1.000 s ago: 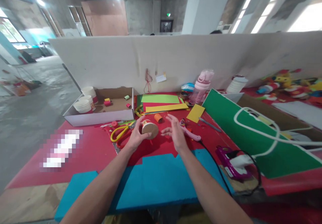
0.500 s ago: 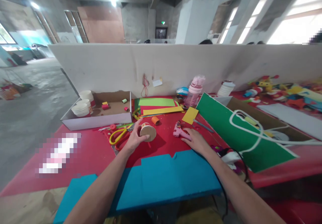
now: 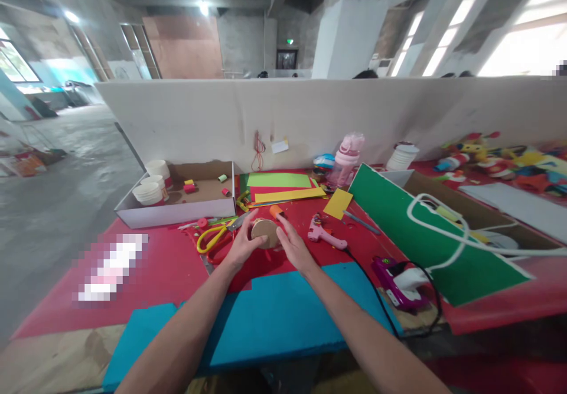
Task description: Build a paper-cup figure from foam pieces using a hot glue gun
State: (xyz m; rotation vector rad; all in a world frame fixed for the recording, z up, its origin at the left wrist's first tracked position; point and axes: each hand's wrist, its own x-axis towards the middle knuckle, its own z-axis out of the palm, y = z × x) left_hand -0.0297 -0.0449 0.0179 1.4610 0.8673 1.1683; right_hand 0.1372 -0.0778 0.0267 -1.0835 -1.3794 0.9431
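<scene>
My left hand [image 3: 243,244] is closed round a paper cup [image 3: 264,234], whose round, tan base faces me. At the cup's right side is my right hand [image 3: 293,245], its fingers stretched out and holding nothing that I can make out. Its fingertips reach close to an orange paper roll [image 3: 276,211] just behind the cup; whether they touch roll or cup I cannot tell. A pink glue gun [image 3: 325,234] lies on the red table to the right. Yellow-handled scissors [image 3: 214,238] lie to the left of my left hand.
White cups [image 3: 149,194] and small paper rolls sit in a shallow box [image 3: 177,215] at back left. A green board [image 3: 398,222] leans against a box on the right, near a purple power strip [image 3: 401,287]. A pink bottle [image 3: 345,160] stands behind. Blue foam [image 3: 283,317] lines the front edge.
My right hand has let go of the glue gun and moved left to the cup's side. The glue gun stays on the table. My left hand still holds the cup.
</scene>
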